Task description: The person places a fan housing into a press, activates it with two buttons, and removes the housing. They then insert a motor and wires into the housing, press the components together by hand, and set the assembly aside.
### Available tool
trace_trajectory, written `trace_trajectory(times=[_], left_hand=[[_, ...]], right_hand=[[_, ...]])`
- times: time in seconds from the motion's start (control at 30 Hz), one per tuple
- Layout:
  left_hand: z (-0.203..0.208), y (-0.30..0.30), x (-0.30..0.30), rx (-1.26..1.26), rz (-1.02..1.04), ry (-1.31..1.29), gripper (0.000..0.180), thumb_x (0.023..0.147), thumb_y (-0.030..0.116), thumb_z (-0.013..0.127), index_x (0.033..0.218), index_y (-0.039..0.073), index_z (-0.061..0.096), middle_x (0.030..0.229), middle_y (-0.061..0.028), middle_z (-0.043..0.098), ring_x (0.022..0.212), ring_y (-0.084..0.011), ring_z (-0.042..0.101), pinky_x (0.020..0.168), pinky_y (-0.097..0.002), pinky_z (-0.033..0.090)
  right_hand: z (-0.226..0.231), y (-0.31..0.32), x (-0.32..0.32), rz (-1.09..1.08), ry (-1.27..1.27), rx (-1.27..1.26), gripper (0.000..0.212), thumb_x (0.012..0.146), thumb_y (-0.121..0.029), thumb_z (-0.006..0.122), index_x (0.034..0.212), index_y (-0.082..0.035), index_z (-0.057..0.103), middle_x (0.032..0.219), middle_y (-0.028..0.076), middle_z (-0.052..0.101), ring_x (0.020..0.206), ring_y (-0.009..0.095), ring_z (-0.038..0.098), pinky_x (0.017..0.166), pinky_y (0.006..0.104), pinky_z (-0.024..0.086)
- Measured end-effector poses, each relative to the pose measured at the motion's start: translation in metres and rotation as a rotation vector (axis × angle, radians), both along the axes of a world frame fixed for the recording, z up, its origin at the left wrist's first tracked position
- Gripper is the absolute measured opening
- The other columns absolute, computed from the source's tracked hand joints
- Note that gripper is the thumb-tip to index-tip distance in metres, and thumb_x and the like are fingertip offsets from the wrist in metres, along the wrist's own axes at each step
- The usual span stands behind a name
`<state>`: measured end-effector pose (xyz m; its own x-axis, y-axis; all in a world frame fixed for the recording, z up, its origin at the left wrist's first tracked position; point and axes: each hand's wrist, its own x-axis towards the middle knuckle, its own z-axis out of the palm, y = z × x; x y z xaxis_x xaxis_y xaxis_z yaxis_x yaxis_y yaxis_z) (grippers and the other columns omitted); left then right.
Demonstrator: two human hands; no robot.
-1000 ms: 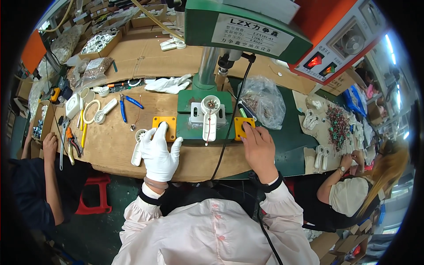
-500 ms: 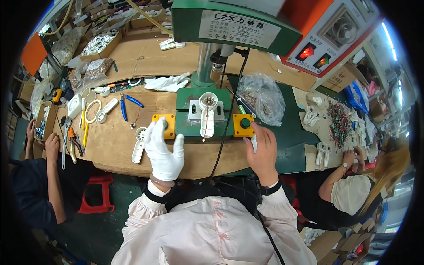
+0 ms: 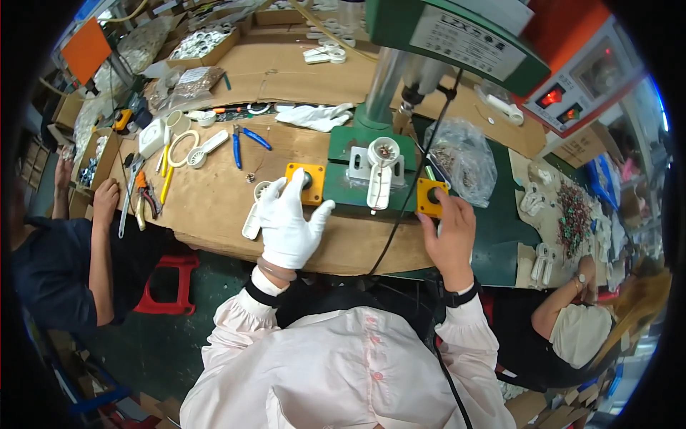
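Observation:
My left hand, in a white glove, has its fingers stretched onto the dark button of the left yellow button box, thumb apart. My bare right hand reaches its fingertips onto the button of the right yellow box. Neither hand holds anything. Between the boxes, a white plastic handle part with a round head lies on the metal fixture of the green press. Thin wire shows in its round head. The press ram hangs above and behind it. Another white handle part is partly hidden behind my left hand.
Blue pliers, a white ring and hand tools lie to the left. A white glove rests behind. A clear bag of small parts sits right of the press. A black cable crosses in front. Co-workers sit at both sides.
The view has swung, so the bench appears farther right. My left fingers have come onto the left button, and my right fingertips have moved onto the right one.

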<state>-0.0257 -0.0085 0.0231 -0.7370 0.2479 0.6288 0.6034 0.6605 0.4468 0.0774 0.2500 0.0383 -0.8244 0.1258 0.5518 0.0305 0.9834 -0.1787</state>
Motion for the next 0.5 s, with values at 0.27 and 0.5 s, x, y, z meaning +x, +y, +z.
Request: trace_trajectory(times=[0.27, 0.5], left_hand=[[-0.034, 0.005, 0.035, 0.143, -0.255, 0.012, 0.054, 0.079, 0.014, 0.076, 0.128, 0.003, 0.054, 0.114, -0.015, 0.063, 0.104, -0.0363, 0.058, 0.092, -0.0436, 0.045], [-0.018, 0.023, 0.039, 0.714, -0.546, -0.905, 0.047, 0.096, 0.02, 0.062, 0.137, 0.004, 0.045, 0.122, -0.0127, 0.061, 0.102, -0.0269, 0.061, 0.089, -0.036, 0.049]], right_hand=[[-0.022, 0.019, 0.058, -0.171, -0.021, -0.042, 0.046, 0.086, -0.015, 0.066, 0.128, 0.001, 0.054, 0.121, 0.02, 0.059, 0.11, 0.04, 0.052, 0.098, 0.0466, 0.039], [-0.054, 0.026, 0.071, -0.183, -0.03, -0.064, 0.049, 0.088, -0.018, 0.063, 0.131, 0.002, 0.05, 0.133, 0.022, 0.052, 0.12, 0.04, 0.047, 0.103, 0.0475, 0.035]])
